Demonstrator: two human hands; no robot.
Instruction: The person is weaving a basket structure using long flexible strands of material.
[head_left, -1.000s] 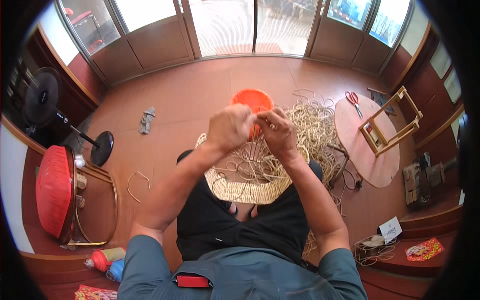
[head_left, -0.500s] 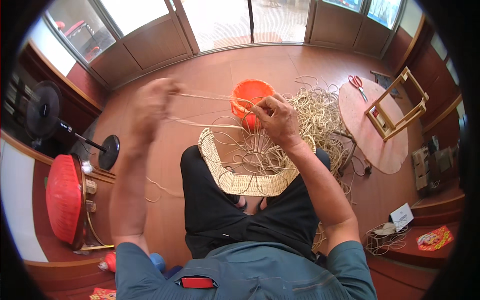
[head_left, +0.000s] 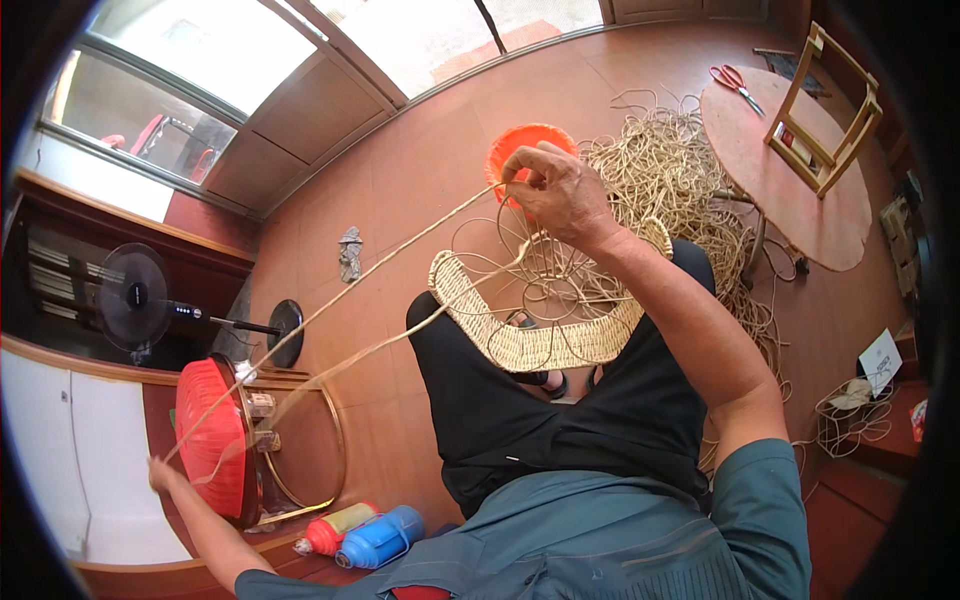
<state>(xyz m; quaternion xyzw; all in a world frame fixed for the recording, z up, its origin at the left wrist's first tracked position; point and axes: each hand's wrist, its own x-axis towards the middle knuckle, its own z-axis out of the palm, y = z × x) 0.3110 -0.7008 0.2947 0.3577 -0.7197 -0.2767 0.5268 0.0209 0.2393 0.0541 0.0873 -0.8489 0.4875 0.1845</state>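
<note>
Terracotta tiled floor point(head_left: 420, 160), round wooden table point(head_left: 800, 190), standing fan point(head_left: 135, 298).

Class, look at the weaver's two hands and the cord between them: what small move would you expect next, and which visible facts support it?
Probably the left hand brings the cord back toward the woven piece on the lap. That arm is stretched far out to the side, the cord runs taut in two straight strands, and the right hand pinches it above the weave, so the slack looks fully drawn through.

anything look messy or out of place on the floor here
A loose tangle of straw cord sprawls over the floor beside the round table, and a crumpled grey rag lies alone on the floor. Nothing looks broken or spilled.
</note>
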